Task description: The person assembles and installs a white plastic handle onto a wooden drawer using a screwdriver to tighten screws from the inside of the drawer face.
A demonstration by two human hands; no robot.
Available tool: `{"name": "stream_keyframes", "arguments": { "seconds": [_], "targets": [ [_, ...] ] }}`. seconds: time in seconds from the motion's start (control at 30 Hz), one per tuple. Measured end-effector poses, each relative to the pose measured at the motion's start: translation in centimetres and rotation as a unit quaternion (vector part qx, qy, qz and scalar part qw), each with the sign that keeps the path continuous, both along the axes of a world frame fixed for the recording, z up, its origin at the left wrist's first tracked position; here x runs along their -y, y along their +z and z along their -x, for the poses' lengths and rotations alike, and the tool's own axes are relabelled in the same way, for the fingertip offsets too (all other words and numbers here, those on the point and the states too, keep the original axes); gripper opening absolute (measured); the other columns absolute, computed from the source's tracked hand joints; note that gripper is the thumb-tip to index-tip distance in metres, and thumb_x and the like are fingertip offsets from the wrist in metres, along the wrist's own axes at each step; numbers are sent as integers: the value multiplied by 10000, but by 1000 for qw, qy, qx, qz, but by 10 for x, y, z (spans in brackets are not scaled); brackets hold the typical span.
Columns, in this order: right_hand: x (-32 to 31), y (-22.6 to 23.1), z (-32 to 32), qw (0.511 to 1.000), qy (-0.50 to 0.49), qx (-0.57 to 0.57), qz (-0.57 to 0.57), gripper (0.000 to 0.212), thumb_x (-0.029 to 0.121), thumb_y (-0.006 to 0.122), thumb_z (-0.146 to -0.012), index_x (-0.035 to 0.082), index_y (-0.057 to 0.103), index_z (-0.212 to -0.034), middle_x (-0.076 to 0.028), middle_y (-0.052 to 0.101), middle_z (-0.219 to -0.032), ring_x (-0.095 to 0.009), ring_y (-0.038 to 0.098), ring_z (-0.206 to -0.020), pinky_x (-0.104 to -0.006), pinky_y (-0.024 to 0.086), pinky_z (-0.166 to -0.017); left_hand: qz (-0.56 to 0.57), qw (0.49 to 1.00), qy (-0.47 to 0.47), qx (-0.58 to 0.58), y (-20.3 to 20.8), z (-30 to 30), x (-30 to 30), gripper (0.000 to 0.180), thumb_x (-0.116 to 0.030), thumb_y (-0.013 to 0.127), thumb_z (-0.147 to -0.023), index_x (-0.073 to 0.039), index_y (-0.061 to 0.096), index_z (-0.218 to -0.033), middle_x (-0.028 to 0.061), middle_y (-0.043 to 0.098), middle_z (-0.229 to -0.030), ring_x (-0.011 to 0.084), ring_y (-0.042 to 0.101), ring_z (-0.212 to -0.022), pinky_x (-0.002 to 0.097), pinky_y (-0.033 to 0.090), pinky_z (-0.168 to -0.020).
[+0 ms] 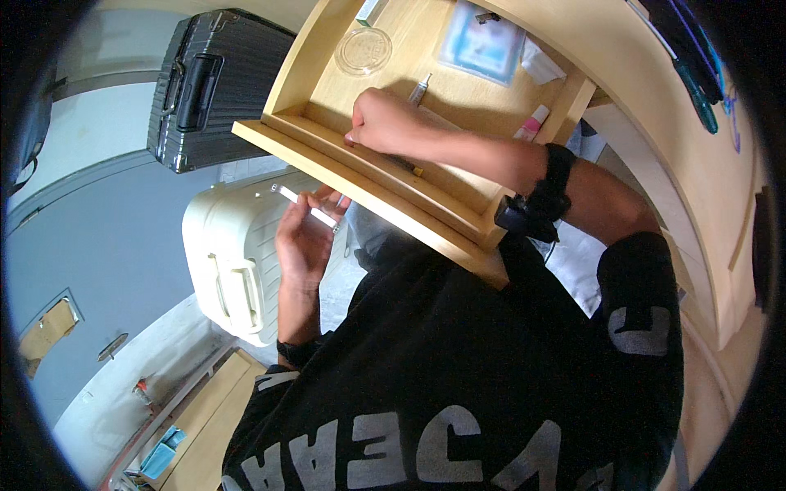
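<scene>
In the head view, the left hand (301, 239) pinches a slim white stick (322, 218) just outside the wooden drawer (426, 233), while the right hand (378, 119) curls inside near the front panel, and I cannot tell whether it holds anything. A light fingertip grip should suit so thin a stick, with the right wrist best kept clear of the small capped tube (421, 88) beside it. The drawer also contains a clear round lid (364, 51), a blue-and-white plastic case (481, 45) and a pink-and-white tube (534, 121).
</scene>
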State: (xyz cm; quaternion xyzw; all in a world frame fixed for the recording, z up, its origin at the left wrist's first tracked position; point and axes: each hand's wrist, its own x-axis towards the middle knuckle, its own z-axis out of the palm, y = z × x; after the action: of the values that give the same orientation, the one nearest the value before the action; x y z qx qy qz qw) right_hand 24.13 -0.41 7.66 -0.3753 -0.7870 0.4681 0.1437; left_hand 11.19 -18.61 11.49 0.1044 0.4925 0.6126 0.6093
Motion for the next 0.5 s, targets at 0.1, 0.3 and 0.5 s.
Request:
{"name": "stream_keyframes", "arguments": {
  "seconds": [0.1, 0.3, 0.5],
  "targets": [
    [11, 8, -4, 997, -7, 28, 76, 168, 189, 681, -800, 25, 705, -768, -191, 672, -777, -256, 650, -723, -361, 484, -694, -2, 1000, -2, -3, 7, -10, -5, 222, -242, 449, -961, -79, 536, -838, 82, 580, -951, 250, 531, -1020, 423, 383, -980],
    [10, 7, -20, 911, 39, 8, 410, 416, 342, 515, -918, 8, 624, -696, -27, 636, -725, -138, 534, -616, -315, 417, -596, -23, 1000, -13, -4, 4, -8, 5, 216, -257, 472, -950, -81, 539, -844, 77, 572, -981, 254, 524, -1036, 432, 380, -968],
    [0, -7, -58, 976, 152, 78, 134, 226, 63, 477, -772, -48, 673, -792, -150, 629, -642, -212, 580, -538, -353, 472, -582, 22, 999, -18, -23, -3, 1, 9, 231, -277, 497, -937, -69, 522, -839, 171, 542, -1148, 331, 503, -1141, 493, 366, -1013]
  ]
}}
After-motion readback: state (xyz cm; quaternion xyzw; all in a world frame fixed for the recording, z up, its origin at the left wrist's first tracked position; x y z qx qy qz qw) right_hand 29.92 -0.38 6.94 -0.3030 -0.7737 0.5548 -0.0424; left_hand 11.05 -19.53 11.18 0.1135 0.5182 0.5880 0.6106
